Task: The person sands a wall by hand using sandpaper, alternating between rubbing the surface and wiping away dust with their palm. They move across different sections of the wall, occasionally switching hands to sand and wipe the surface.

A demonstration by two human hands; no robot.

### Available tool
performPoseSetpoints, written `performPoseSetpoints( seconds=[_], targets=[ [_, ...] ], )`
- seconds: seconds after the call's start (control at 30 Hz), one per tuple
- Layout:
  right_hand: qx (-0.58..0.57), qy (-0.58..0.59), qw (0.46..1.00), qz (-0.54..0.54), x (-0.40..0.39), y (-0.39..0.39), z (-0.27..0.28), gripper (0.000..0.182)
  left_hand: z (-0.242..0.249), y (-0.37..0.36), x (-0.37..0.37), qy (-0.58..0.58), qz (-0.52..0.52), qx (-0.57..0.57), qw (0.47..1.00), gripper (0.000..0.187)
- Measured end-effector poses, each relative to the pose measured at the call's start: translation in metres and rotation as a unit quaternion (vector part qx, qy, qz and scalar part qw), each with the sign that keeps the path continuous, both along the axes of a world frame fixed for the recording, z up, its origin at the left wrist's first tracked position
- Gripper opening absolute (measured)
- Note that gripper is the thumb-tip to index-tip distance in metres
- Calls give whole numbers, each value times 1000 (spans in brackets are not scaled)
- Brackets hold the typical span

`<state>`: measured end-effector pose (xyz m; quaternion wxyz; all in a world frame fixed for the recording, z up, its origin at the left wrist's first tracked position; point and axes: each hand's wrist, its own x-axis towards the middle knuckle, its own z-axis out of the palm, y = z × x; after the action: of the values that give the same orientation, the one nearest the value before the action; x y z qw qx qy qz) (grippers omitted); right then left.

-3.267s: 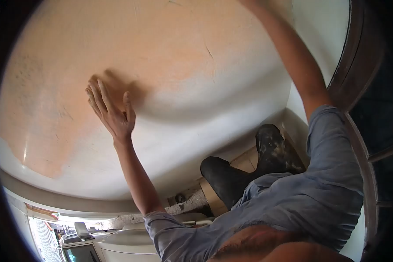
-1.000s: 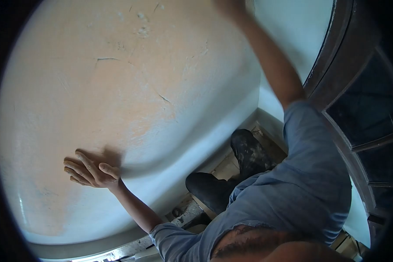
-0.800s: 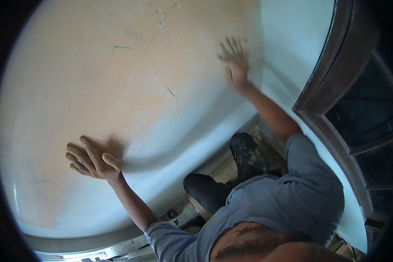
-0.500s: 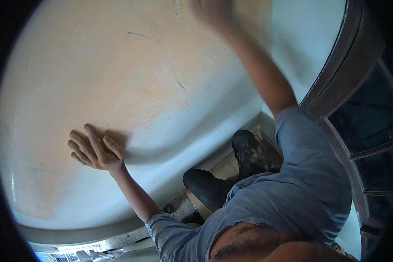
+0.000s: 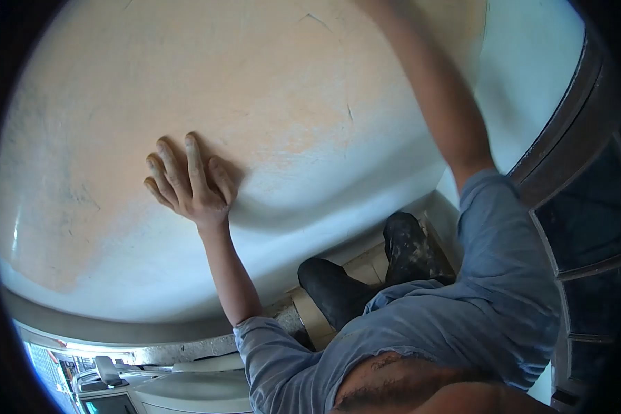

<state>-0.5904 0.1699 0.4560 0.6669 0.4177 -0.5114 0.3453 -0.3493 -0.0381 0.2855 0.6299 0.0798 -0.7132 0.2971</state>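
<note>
Spread out against the wall (image 5: 269, 90) is my left hand (image 5: 196, 186), fingers apart, palm towards the surface, holding nothing. Dusty pale residue coats its fingers. The wall carries a worn peach-orange patch over a white lower band, with fine cracks and scuffs. My right arm reaches up along the wall at the upper right; the hand itself lies beyond the top edge of the view, so its fingers and anything in it are hidden.
Dark wooden window or door frames with glass panes (image 5: 579, 228) stand at the right. Below are my dark trouser legs (image 5: 331, 290) over a tiled floor (image 5: 310, 317). A pale vehicle (image 5: 193, 386) shows at the lower left, outside past the wall's edge.
The view has shifted, so the wall's marks sit further right. My left hand still lies spread on the wall. My right hand, blurred at the top before, has left the frame.
</note>
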Motion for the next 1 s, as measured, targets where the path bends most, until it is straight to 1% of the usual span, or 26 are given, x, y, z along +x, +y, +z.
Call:
performPoseSetpoints(
  seconds=[0.07, 0.1, 0.13, 0.17, 0.27, 0.3, 0.33, 0.37, 0.43, 0.47, 0.5, 0.53, 0.57, 0.6, 0.63, 0.67, 0.7, 0.73, 0.77, 0.8, 0.83, 0.87, 0.9, 0.93, 0.97, 1.0],
  targets=[
    [59, -61, 995, -44, 18, -6, -99, 37, -3, 1, 3, -5, 3, 21, 1000, 48],
    [77, -48, 994, -53, 30, -9, -152, 36, -1, 2, 1, -3, 3, 37, 999, 51],
    [69, -64, 996, 6, 31, -16, -207, 35, -1, 5, -3, 18, -12, 65, 998, 60],
    [60, -78, 993, 65, 33, -22, -261, 34, -3, 6, -4, 30, -8, 72, 997, 60],
    [104, -14, 991, 82, 39, -17, -194, 29, -1, 6, -3, 1, 35, 96, 995, 65],
    [107, 34, 992, 53, 34, -13, -144, 27, 1, 6, -3, 21, 29, 101, 994, 65],
    [111, 81, 990, 26, 24, -14, -86, 27, 1, 6, -3, 15, 27, 93, 995, 64],
    [123, -92, 988, 7, 15, -21, -41, 25, 0, 7, -2, 8, 28, 86, 996, 64],
    [151, -279, 947, -57, 0, -34, 39, 39, 0, 9, -2, 21, 23, 97, 995, 62],
    [94, -141, 985, -15, 18, -36, 58, 41, 1, 9, -1, 13, 22, 98, 995, 61],
    [36, -6, 999, 33, 34, -37, 63, 44, 1, 11, 0, 26, 24, 110, 993, 61],
    [51, 15, 998, -36, 32, -45, 26, 46, 2, 12, 1, 19, 19, 114, 993, 60],
    [62, 39, 992, -105, 23, -52, -35, 50, 2, 11, 1, 13, 13, 117, 993, 58],
    [130, 30, 984, -120, 37, -54, -92, 58, 2, 10, 1, 29, -4, 119, 992, 55],
    [148, 17, 983, -105, 35, -60, -167, 39, 1, 7, 2, 40, -2, 129, 991, 55],
    [146, -10, 988, 50, 55, -55, -215, 36, -1, 4, 3, 39, -21, 128, 991, 54],
    [147, -27, 987, 66, 55, -60, -248, 33, -2, 3, 3, 39, -36, 126, 991, 53],
    [174, 15, 982, 64, 53, -57, -228, 34, -1, 5, 4, 37, -39, 139, 989, 51],
    [200, 47, 977, 58, 50, -52, -192, 35, -3, 3, 7, 31, -37, 145, 988, 51],
    [197, 86, 977, 4, 51, -59, -141, 35, -4, 1, 9, 33, -18, 128, 991, 50],
    [163, 130, 978, 9, 46, -66, -79, 37, -2, -4, 10, 37, 2, 109, 993, 50],
    [113, 122, 984, -68, 40, -72, -29, 32, -2, -10, 13, 43, 2, 116, 992, 51],
    [156, -44, 983, -88, 38, -76, 25, 28, -4, -15, 20, 42, 5, 123, 992, 51],
    [67, 29, 997, 0, 71, -86, 73, 43, -4, -22, 26, 66, 18, 141, 988, 51],
    [73, 32, 997, 6, 77, -94, 67, 43, -6, -29, 32, 92, 31, 160, 982, 51],
    [159, -85, 982, -64, 87, -95, 53, 45, -7, -35, 36, 119, 27, 166, 979, 52]
  ],
)
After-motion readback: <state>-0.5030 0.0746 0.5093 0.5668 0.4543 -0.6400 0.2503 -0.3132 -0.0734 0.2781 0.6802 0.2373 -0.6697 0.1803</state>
